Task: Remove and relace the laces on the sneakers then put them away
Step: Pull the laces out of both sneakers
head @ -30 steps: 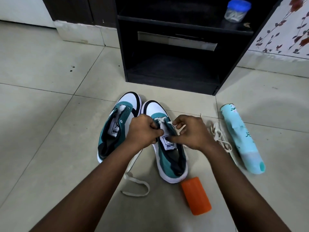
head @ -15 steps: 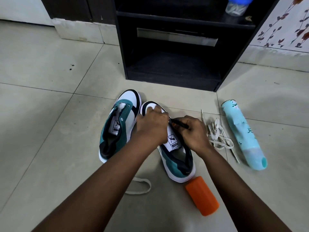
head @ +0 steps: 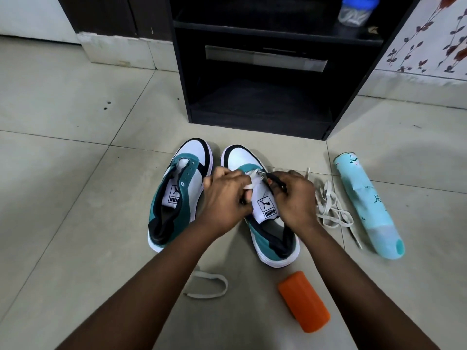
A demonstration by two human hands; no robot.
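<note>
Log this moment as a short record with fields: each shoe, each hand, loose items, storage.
left sneaker: unlaced, on floor
right sneaker: lace at front eyelets
left hand: pinches white lace
right hand: grips the shoe's eyelet edge
loose lace: heaped right of shoes
teal can: lying on floor
orange cylinder: near floor
black shelf unit: behind shoes

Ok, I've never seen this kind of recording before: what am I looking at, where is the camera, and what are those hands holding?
There is no machine: a camera on a person's head looks down at their own bare arms. On the tiled floor stand two teal-and-white sneakers. The left hand and right hand work at the right sneaker, pinching its flat white lace. The left sneaker is unlaced. Nearby lie a loose white lace, an orange cylinder and a pale blue tube, before a black shelf unit.
</note>
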